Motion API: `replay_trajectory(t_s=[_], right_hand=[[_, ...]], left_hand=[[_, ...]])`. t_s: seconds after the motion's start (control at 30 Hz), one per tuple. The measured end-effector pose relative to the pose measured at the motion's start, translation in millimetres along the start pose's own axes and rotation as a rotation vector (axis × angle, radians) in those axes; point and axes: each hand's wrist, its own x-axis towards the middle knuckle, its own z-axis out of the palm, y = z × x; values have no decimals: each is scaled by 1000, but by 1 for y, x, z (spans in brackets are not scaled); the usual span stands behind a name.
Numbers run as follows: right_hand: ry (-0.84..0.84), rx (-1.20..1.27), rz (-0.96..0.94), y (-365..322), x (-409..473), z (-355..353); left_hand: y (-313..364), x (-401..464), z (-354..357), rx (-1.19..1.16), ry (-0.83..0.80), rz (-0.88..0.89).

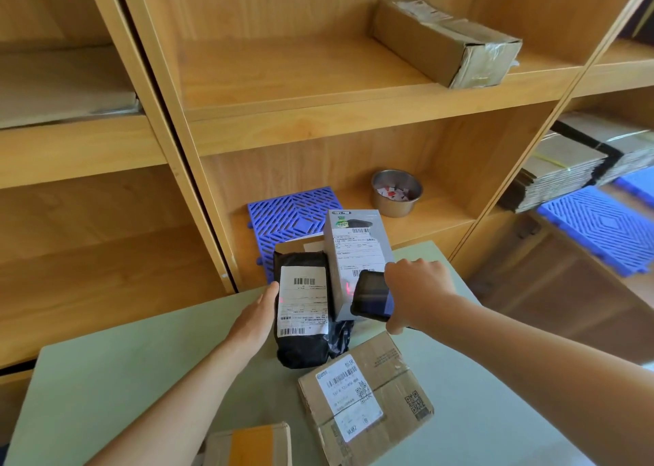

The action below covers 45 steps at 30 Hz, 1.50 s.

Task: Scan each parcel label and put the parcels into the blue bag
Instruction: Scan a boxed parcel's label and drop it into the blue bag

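Black parcel [304, 310] steadied by flat left hand [256, 319]; scanner [373, 297] clenched in right hand [417, 288]. Neighbouring grey box's [357, 253] label may be misread, the beam lying nearer it.

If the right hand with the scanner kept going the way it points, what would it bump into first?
Probably the grey box: the right hand aims the scanner leftward at it, and red light shows on the box's side. Depth is hard to judge.
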Motion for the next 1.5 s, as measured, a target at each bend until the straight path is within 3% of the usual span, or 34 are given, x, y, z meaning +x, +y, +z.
replay_trajectory(t_s=[0.17, 0.33, 0.6, 0.73, 1.0, 1.13, 1.23, 1.4, 1.5], right_hand=[[90, -120, -17, 7, 0, -29], [48, -155, 58, 36, -2, -40], [21, -51, 125, 100, -16, -15], [57, 246, 141, 123, 2, 5], [-57, 1239, 174, 108, 55, 63], [-55, 1585, 200, 90, 74, 81], [-14, 1642, 177, 83, 84, 86], [91, 1498, 95, 83, 94, 84], [93, 1454, 53, 79, 95, 80]], left_hand=[[4, 4, -3, -9, -6, -9], [28, 3, 6, -75, -77, 91], [61, 9, 42, -89, -80, 103], [72, 18, 58, -75, -61, 126], [75, 43, 102, -78, 12, 74], [72, 53, 118, -103, 52, 39], [69, 55, 120, -115, 55, 34], [49, 60, 94, -55, 329, 50], [21, 66, 69, -18, 346, -99]])
